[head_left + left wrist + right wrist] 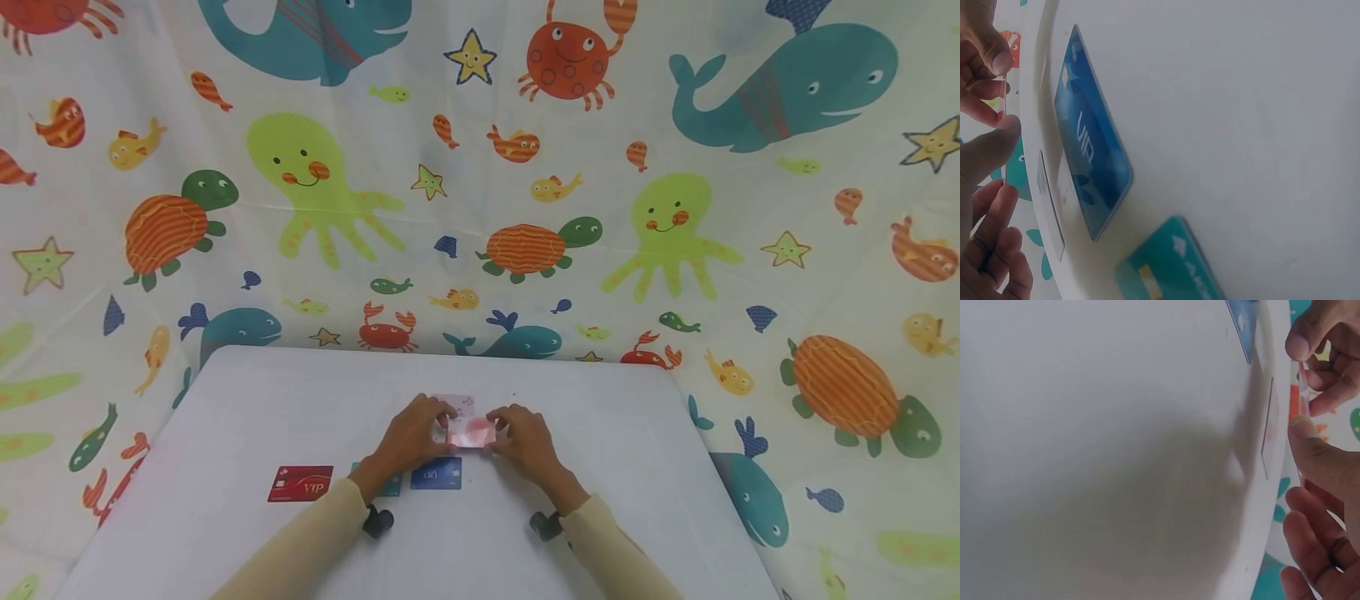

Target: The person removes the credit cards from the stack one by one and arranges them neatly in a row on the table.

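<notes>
Both hands pinch one pink card by its side edges, raised off the table; both wrist views show it nearly edge-on. The left hand holds its left side between thumb and fingers, and the right hand holds its right side the same way. Behind it a second pale pink card lies on the table, partly covered in the head view. A blue VIP card lies nearer the person, with a teal card beside it, partly hidden by the left wrist in the head view.
A red VIP card lies on the white table to the left of the teal card. Behind the table hangs a cloth printed with sea animals. A dark device is strapped at the left wrist, another at the right.
</notes>
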`<state>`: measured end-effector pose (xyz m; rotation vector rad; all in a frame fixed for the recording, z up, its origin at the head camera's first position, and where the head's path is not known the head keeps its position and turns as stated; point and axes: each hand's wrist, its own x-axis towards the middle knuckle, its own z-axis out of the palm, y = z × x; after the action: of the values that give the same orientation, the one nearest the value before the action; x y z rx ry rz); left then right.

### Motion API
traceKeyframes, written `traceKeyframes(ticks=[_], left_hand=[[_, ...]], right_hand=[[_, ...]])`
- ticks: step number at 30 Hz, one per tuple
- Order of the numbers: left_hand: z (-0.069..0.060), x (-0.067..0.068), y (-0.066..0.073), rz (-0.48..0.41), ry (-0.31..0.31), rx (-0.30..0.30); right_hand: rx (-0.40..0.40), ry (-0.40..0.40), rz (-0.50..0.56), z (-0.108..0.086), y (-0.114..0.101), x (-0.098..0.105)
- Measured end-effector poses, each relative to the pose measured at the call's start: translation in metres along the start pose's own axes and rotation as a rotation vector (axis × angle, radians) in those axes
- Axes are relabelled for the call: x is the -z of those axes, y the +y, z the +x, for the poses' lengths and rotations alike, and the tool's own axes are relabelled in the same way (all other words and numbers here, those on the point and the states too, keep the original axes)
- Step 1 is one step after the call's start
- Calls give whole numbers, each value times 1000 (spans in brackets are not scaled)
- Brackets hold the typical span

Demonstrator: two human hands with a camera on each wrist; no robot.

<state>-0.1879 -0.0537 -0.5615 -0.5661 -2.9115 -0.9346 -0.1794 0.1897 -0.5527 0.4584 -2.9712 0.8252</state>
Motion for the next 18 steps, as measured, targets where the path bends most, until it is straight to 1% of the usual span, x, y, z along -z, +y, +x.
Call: traceKeyframes(ticks=[9, 11, 15, 18], left_hand=[[-4, -4, 7, -9, 8, -41], [-4, -5, 9, 4, 6, -45], [-4, -9, 10, 43, 5, -60], [-4, -11, 11, 49, 5, -74]], right_hand=[[0, 20, 7, -11, 3, 2], [3, 25, 0, -13, 3, 2], [-17, 25, 1, -16, 5, 3], [-19, 28, -6, -19, 7, 3]])
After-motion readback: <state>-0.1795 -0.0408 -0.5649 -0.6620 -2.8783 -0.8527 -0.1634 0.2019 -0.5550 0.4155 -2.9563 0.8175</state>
